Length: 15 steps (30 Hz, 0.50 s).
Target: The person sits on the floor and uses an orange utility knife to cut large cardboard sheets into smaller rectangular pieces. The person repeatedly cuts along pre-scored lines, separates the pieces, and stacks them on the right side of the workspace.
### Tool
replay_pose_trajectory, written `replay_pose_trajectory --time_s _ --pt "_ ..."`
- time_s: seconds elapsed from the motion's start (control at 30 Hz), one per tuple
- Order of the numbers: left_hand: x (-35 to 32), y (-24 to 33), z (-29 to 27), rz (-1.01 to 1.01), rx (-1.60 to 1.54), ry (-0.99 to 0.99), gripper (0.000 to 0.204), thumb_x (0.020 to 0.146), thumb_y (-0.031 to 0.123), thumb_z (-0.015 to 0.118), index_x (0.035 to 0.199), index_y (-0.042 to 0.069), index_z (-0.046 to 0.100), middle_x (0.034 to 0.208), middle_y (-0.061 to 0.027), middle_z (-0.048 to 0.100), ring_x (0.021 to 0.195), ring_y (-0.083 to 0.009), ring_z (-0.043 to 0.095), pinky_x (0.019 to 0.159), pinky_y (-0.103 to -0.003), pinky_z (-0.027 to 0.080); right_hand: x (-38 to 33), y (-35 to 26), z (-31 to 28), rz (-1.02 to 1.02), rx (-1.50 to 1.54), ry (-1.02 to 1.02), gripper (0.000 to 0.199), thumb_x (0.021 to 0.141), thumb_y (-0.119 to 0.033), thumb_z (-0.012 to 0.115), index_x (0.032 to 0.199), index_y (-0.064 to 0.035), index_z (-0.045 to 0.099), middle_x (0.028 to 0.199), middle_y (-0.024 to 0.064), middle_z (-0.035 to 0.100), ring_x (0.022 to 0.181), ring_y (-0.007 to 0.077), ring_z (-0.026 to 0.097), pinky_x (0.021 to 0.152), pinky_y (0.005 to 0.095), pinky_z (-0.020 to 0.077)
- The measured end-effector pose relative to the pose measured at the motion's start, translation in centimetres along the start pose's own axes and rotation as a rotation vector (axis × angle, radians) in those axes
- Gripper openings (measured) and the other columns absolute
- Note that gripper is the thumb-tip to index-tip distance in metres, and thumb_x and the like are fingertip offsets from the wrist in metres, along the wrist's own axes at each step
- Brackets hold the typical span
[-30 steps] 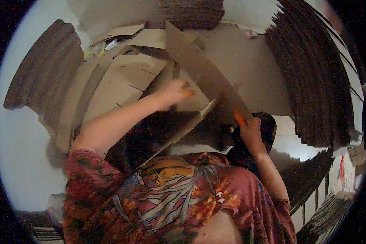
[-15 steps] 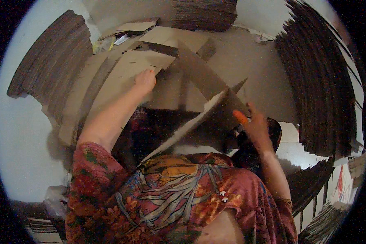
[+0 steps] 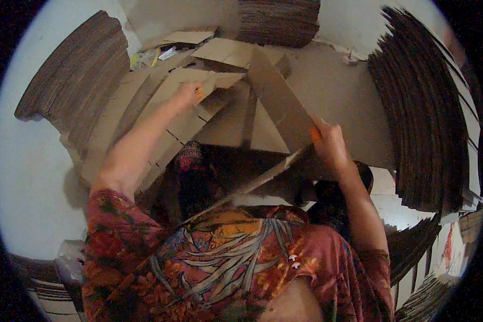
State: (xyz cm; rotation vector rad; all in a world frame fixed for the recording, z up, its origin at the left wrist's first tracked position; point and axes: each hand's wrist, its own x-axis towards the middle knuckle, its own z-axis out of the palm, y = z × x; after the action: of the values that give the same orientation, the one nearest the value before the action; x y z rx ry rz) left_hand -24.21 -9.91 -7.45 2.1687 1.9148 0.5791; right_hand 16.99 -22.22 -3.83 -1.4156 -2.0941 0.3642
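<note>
Cardboard fills nearly the whole view. Toward eleven o'clock the left hand (image 3: 190,92) is stretched out at full arm's length, fingers closed over the near edge of a flat cardboard sheet (image 3: 212,80) that lies on a loose pile of cut pieces (image 3: 139,107). Toward two o'clock from the middle, the right hand (image 3: 330,144) is wrapped around an orange-handled tool (image 3: 315,134), of which only a short orange part shows above the fist; its blade cannot be seen. This hand also touches the lower end of a long cardboard strip (image 3: 276,102), which rises tilted toward twelve o'clock. Below it a thinner strip (image 3: 263,180) runs from the right hand down toward seven o'clock, crossing dark cardboard just in front of the patterned shirt (image 3: 225,263). Stacks of flattened cardboard stand on edge all around: one at ten o'clock (image 3: 75,70), one at twelve o'clock (image 3: 279,21), and a long curved row at three o'clock (image 3: 424,112). Between them shows bare grey floor (image 3: 338,91).
</note>
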Motion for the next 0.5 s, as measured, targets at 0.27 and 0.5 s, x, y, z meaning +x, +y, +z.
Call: replay_pose_trajectory --time_s 0.27,0.5 --pt "-0.6 8.6 -0.5 0.213 -0.227 -0.181 0.035 0.077 0.020 0.056 0.105 -0.001 0.054 0.075 -0.0101 0.061 0.066 -0.0171 0.059 0.044 -0.028 0.044 -2.5 -3.9 -2.5 -0.369 0.098 0.376 0.027 0.078 -0.002 0.052 0.105 -0.0036 0.054 0.078 0.0213 0.060 0.071 0.0388 0.059 0.058 0.0450 0.0482" --pt "-5.7 21.1 0.5 0.202 -0.542 -0.592 0.031 0.083 0.026 0.057 0.105 0.005 0.056 0.082 -0.0014 0.057 0.068 -0.0114 0.054 0.053 -0.025 0.047 -3.1 -2.7 -3.0 0.109 0.057 -0.046 0.025 0.081 -0.007 0.053 0.106 -0.0011 0.056 0.081 0.0255 0.058 0.080 0.0405 0.058 0.070 0.0384 0.0465"
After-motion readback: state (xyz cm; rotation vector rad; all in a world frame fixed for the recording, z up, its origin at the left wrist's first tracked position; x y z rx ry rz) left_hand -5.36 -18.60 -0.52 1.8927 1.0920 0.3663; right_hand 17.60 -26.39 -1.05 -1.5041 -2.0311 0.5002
